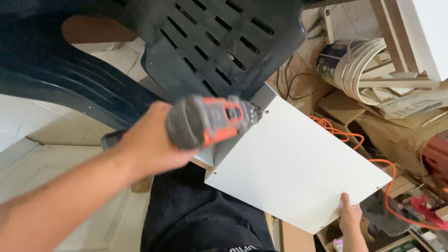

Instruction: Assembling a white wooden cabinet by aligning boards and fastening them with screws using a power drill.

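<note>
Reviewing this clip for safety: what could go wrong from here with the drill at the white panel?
1. The left hand holds the drill with its tip at the corner hole of the white panel; so near the edge, the board might chip or the bit slip.
2. The right hand grips only the panel's far edge, with no clamp visible, so the panel may shift.
3. The orange cable trails under the panel and could snag.

pale tiled floor (28, 121), dark plastic chair (205, 42), bucket (347, 65) among wood offcuts (343, 105), orange cable (387, 172).
</note>
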